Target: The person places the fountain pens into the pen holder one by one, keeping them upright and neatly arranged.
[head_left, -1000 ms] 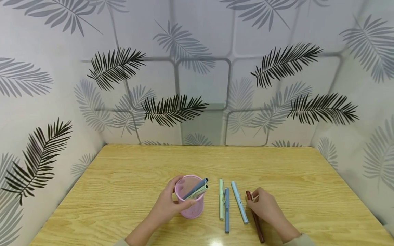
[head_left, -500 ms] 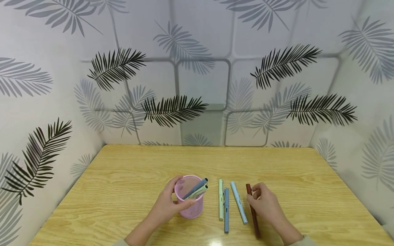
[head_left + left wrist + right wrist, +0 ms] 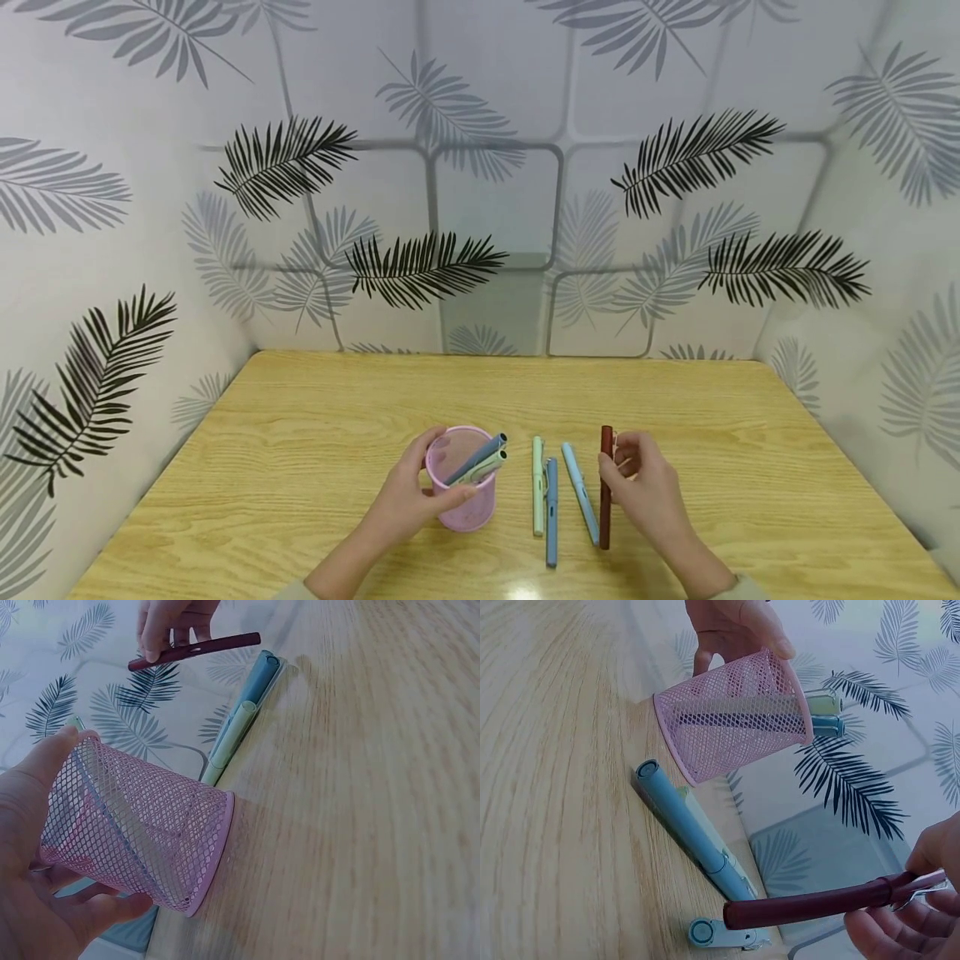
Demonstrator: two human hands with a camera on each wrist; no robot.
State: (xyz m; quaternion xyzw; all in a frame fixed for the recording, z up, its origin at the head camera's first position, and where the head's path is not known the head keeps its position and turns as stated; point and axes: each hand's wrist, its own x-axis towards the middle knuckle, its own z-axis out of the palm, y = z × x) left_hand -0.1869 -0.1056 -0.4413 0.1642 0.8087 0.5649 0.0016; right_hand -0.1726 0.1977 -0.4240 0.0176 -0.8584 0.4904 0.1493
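Note:
A pink mesh pen cup (image 3: 468, 512) stands upright on the table, and my left hand (image 3: 408, 490) grips it around its left side, thumb near the rim. Inside lean a blue pen (image 3: 480, 457) and a pale green pen (image 3: 486, 469), their ends past the rim. My right hand (image 3: 654, 492) pinches a dark red pen (image 3: 605, 512) near its clip end. In the right wrist view the dark red pen (image 3: 802, 906) is off the table. Between the hands lie a pale green pen (image 3: 538, 504), a blue pen (image 3: 552, 529) and a light blue pen (image 3: 577, 483).
The wood-grain table (image 3: 300, 433) reaches back to a wall (image 3: 495, 208) covered in leaf-print material, which also runs along both sides. The three lying pens are close together, right of the cup.
The right hand has lifted the dark red pen off the table and turned it from slanted to nearly straight, moving it slightly away from the body. Left hand and cup have stayed put.

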